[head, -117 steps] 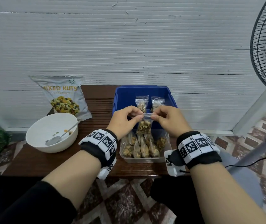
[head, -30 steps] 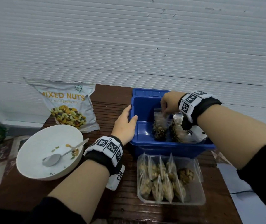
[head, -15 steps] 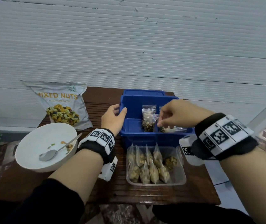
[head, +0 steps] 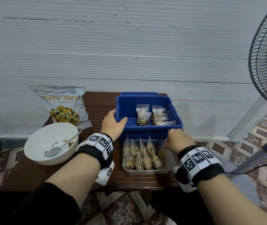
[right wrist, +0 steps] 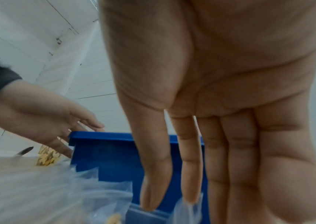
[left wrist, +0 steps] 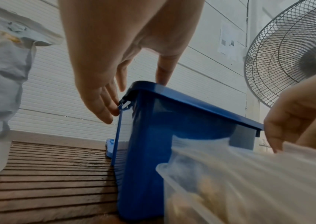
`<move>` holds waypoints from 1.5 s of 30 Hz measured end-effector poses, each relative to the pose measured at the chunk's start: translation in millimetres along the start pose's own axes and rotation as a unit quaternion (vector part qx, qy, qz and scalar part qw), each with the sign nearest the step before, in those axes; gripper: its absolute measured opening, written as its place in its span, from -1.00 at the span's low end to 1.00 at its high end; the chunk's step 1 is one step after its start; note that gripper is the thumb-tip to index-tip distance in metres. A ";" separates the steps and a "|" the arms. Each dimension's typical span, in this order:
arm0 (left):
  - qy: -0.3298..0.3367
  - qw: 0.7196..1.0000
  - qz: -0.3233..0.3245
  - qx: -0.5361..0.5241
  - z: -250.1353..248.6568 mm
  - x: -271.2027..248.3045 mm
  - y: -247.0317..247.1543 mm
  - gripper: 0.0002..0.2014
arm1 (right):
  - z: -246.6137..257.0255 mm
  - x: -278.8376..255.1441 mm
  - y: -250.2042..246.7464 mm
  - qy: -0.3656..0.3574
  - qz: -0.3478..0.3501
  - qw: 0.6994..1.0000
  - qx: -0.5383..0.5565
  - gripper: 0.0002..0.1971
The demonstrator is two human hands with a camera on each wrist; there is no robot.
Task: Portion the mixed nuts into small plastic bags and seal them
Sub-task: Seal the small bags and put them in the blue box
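while the left hand [head: 112, 123] rests straight fingers on the blue bin's [head: 152, 129] left rim, the right hand [head: 179, 140] – fingers extended, holding nothing – hovers over the clear tray [head: 145, 170] of filled nut bags [head: 143, 157].

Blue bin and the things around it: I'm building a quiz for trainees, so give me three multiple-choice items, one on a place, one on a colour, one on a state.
1. Where does the clear tray of filled bags sit?
A. in front of the blue bin, nearer the person
B. inside the bowl
C. behind the nut packet

2. What colour is the bowl?
A. red
B. white
C. black

3. How is the right hand?
A. gripping the spoon
B. pinching a bag shut
C. open, fingers straight, over the tray

Key: 1 A, the tray lies between the bin and the table's near edge. 2 B, the head view shows it white. 3 C, the right wrist view shows straight fingers holding nothing.
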State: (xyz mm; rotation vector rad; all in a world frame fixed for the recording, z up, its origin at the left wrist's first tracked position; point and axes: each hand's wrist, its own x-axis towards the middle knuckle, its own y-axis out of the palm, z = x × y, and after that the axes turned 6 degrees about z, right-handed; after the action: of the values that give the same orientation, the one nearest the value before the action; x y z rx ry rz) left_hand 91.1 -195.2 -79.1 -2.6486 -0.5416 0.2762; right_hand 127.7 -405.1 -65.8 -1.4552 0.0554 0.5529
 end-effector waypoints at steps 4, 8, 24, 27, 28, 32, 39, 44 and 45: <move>-0.006 1.000 0.013 0.023 6.9 -6.8 4.3 -0.35 | 7.2 -7.3 8.6 0.001 -0.031 0.999 0.034 -0.81; 0.027 0.993 -0.018 0.110 9.5 -14.6 10.7 -0.38 | 7.6 -12.1 6.8 -0.016 -0.058 0.995 0.079 -0.88; 0.208 0.977 0.041 0.024 -14.4 -35.4 26.8 -0.89 | 5.2 1.4 -9.4 -0.227 -0.148 0.877 0.397 -0.77; 0.212 0.976 0.052 0.012 -12.0 -36.5 24.8 -0.84 | 1.9 3.5 -6.3 -0.222 -0.149 0.870 0.415 -0.77; 0.212 0.975 0.057 0.010 -10.9 -36.8 24.6 -0.84 | 0.9 4.4 -5.3 -0.218 -0.153 0.866 0.424 -0.77; 0.213 0.976 0.047 -0.019 -9.3 -37.3 23.4 -0.83 | 0.5 5.5 -4.7 -0.221 -0.158 0.858 0.435 -0.73; 0.204 0.977 0.046 -0.031 -13.0 -39.4 24.9 -0.78 | 3.3 3.9 -0.7 -0.243 -0.129 0.854 0.442 -0.68; 0.207 0.976 0.067 -0.029 -14.6 -40.7 24.8 -0.84 | 9.8 0.6 -0.3 -0.245 -0.144 0.846 0.451 -0.71; 0.210 0.975 0.068 -0.025 -15.0 -40.9 23.9 -0.84 | 10.3 0.1 -0.7 -0.248 -0.147 0.846 0.449 -0.72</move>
State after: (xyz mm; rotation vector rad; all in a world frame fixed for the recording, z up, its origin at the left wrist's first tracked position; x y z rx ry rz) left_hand 66.0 -237.5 -71.8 -2.6851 -0.2318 -0.2592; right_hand 125.1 -395.4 -63.7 -0.3626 -0.2853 0.5266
